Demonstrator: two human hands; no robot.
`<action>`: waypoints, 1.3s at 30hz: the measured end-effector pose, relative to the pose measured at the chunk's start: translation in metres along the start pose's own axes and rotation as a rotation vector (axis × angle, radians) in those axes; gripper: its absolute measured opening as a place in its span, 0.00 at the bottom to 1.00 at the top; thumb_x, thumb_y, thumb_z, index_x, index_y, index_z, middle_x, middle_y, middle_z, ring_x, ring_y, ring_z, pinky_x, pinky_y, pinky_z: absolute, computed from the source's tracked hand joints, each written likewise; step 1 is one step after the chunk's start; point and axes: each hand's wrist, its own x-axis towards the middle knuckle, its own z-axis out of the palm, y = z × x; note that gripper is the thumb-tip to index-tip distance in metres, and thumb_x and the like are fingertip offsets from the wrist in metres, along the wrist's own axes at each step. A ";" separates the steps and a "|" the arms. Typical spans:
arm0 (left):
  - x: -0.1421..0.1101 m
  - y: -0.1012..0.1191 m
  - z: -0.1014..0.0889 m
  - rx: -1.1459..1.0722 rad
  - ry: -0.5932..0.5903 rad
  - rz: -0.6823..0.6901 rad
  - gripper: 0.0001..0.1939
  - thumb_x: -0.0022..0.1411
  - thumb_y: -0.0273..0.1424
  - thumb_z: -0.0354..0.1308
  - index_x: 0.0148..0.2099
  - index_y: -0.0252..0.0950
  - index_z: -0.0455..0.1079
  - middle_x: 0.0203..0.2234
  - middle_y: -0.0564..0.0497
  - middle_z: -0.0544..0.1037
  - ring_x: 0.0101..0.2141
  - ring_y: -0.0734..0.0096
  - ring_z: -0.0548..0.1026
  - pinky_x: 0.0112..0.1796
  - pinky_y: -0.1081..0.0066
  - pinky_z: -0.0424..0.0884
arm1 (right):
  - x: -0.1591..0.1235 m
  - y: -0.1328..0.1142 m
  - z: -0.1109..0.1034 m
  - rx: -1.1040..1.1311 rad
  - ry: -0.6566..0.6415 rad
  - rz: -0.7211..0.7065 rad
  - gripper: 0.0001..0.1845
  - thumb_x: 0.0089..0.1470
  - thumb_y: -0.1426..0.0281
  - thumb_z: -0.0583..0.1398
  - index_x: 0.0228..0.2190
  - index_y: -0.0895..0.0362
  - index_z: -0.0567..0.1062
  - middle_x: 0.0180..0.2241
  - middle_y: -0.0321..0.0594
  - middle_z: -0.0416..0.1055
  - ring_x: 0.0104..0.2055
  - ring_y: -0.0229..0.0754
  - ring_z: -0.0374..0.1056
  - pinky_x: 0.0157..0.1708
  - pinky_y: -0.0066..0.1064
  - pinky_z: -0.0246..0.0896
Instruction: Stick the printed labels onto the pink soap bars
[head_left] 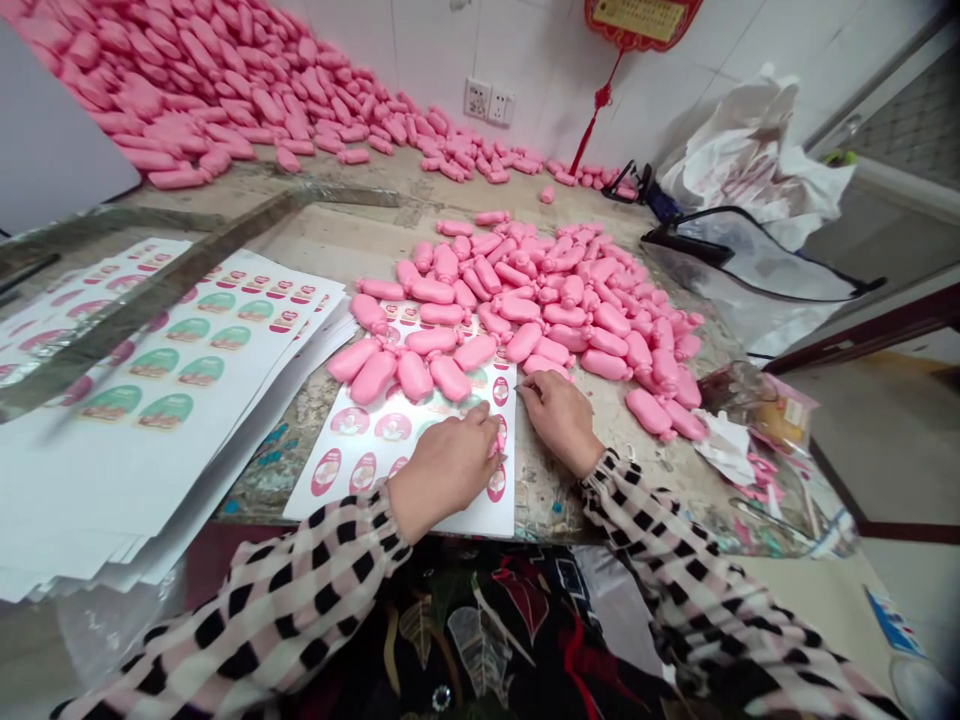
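Observation:
A sheet of oval and dome-shaped stickers [392, 427], printed in pink and green, lies at the table's front edge. My left hand [454, 462] rests over its right half, fingers curled. A bit of pink shows at those fingertips; whether it is a held piece or print on the sheet is unclear. Just off the sheet's right edge, my right hand [556, 415] has thumb and forefinger pinched together; anything between them is too small to make out. Several plump pink sausage-shaped pieces [414, 376], each with a nub at one end, lie on the sheet's upper part.
A loose heap of the same pink pieces [570, 290] spreads behind my hands, and a bigger pile [225, 80] runs along the wall. Stacked sticker sheets [217, 400] lie at left under a flat bar [150, 300]. Plastic packaging [780, 410] and scraps sit at right.

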 end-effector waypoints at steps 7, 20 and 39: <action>0.013 0.000 -0.003 0.189 -0.080 -0.011 0.27 0.58 0.42 0.51 0.59 0.42 0.60 0.61 0.36 0.53 0.39 0.49 0.74 0.36 0.58 0.66 | 0.003 0.000 0.002 -0.061 -0.004 -0.072 0.12 0.59 0.65 0.50 0.37 0.54 0.73 0.38 0.42 0.71 0.40 0.44 0.65 0.35 0.32 0.54; 0.022 -0.001 -0.011 0.154 -0.134 -0.005 0.27 0.56 0.45 0.53 0.58 0.47 0.62 0.63 0.38 0.49 0.41 0.48 0.73 0.38 0.58 0.65 | 0.010 0.004 -0.005 0.002 -0.076 -0.133 0.11 0.57 0.66 0.53 0.36 0.53 0.75 0.37 0.40 0.72 0.40 0.43 0.65 0.37 0.31 0.55; 0.026 -0.006 -0.009 0.225 -0.161 0.032 0.29 0.56 0.47 0.52 0.60 0.51 0.59 0.63 0.40 0.48 0.41 0.43 0.73 0.37 0.54 0.67 | 0.012 0.016 0.001 0.132 -0.074 -0.185 0.09 0.56 0.66 0.56 0.34 0.53 0.75 0.36 0.37 0.73 0.39 0.40 0.66 0.36 0.29 0.56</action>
